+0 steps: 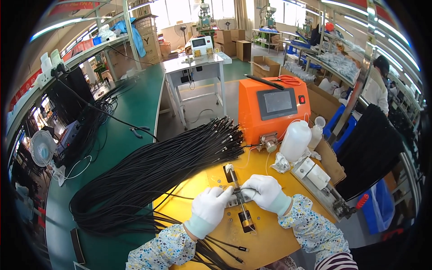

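In a white glove, my left hand point(209, 209) pinches a black cable point(182, 196), which runs in from the left. My right hand point(266, 192), gloved too, has its fingertips closed around the dark end of this cable. Both hands meet over a small metal fixture point(232, 202) on the yellow work plate point(265, 234). Slim cylinder-like parts stand above and below the fixture. My fingers cover the exact cable end. To the left lies a big bundle of black cables point(148, 171), their connector ends heaped at the back.
An orange machine point(249, 108) with a screen stands behind the plate, carrying red-handled scissors point(288, 79). A white bottle point(295, 140) and a red-handled clamp device point(315, 175) are at right. Pliers point(139, 131) and a fan point(42, 148) sit on the green table. A person point(376, 90) is far right.
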{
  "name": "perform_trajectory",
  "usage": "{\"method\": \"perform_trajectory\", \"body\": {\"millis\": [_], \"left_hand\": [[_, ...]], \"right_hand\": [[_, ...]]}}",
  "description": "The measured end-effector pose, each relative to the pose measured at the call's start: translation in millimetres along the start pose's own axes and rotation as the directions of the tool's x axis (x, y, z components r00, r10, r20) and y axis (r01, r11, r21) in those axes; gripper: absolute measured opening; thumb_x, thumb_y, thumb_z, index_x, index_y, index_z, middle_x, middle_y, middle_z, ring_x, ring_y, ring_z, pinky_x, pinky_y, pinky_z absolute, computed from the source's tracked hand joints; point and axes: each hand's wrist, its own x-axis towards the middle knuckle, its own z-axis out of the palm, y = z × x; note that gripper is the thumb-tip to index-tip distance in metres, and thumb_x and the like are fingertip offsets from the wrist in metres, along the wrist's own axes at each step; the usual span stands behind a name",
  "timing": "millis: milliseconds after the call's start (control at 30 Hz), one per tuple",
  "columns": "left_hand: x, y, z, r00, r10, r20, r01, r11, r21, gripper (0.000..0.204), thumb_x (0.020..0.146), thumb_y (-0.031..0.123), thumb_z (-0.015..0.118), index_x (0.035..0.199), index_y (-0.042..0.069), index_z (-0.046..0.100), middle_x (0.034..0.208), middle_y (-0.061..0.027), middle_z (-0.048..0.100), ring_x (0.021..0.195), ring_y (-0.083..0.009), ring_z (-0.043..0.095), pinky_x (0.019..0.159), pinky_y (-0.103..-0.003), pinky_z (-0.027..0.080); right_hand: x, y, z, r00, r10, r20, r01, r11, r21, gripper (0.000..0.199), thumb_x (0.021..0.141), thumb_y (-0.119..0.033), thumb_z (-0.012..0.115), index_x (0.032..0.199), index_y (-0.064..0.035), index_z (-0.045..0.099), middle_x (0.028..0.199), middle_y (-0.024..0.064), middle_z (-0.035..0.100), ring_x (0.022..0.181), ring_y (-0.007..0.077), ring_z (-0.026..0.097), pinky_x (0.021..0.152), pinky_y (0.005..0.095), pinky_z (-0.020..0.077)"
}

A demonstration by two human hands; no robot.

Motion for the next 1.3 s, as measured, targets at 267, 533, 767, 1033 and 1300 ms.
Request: {"method": "perform_trajectory", "body": {"millis": [267,533,767,1033,1300], "left_hand": [[-5,-7,9,0.977,0.187,0.103,-0.214,0.885,0.414,0.041,0.081,0.011,0.056,0.121,0.011,0.061,0.081,-0.001,0.056,0.074,-0.0197,0.055,0.067,-0.033,0.045],[-7,-8,11,0.971,0.209,0.116,-0.238,0.879,0.413,0.041,0.081,0.011,0.055,0.121,0.007,0.061,0.084,-0.0028,0.058,0.076,-0.0202,0.056,0.069,-0.033,0.045],[-6,-8,10,0.967,0.224,0.121,-0.254,0.878,0.406,0.041,0.081,0.011,0.054,0.121,0.006,0.061,0.085,-0.0033,0.058,0.077,-0.0203,0.056,0.069,-0.033,0.045],[-7,-17,9,0.977,0.193,0.094,-0.215,0.897,0.385,0.039,0.081,0.012,0.057,0.119,0.007,0.061,0.084,-0.0034,0.059,0.076,-0.0206,0.056,0.069,-0.033,0.045],[-2,-26,10,0.996,0.082,-0.03,-0.072,0.965,0.252,0.037,0.076,0.011,0.068,0.113,0.008,0.061,0.088,-0.004,0.061,0.082,-0.0236,0.058,0.074,-0.035,0.046]], "right_hand": [[33,20,-7,0.999,-0.044,0.031,0.05,0.97,-0.24,0.012,0.084,-0.024,0.064,0.084,-0.0126,0.068,0.08,0.005,0.062,0.082,0.0255,0.062,0.072,0.0391,0.0487],[125,60,33,0.915,0.047,0.4,0.238,0.739,-0.631,0.009,0.081,-0.023,0.065,0.082,-0.0145,0.066,0.084,0.0033,0.061,0.089,0.0237,0.062,0.076,0.0363,0.0483],[124,55,23,0.944,-0.071,0.323,0.261,0.758,-0.597,0.011,0.081,-0.023,0.066,0.086,-0.0139,0.064,0.083,0.0041,0.061,0.084,0.0241,0.062,0.074,0.0364,0.0485],[71,-7,-17,0.938,-0.331,0.1,0.313,0.689,-0.654,0.011,0.08,-0.02,0.067,0.086,-0.014,0.059,0.072,0.0014,0.054,0.068,0.0209,0.057,0.063,0.0346,0.045],[31,-3,-24,0.974,-0.225,-0.04,0.147,0.751,-0.644,0.015,0.076,-0.019,0.071,0.087,-0.0139,0.061,0.072,0.0018,0.054,0.067,0.0214,0.056,0.061,0.0352,0.0442]]}}
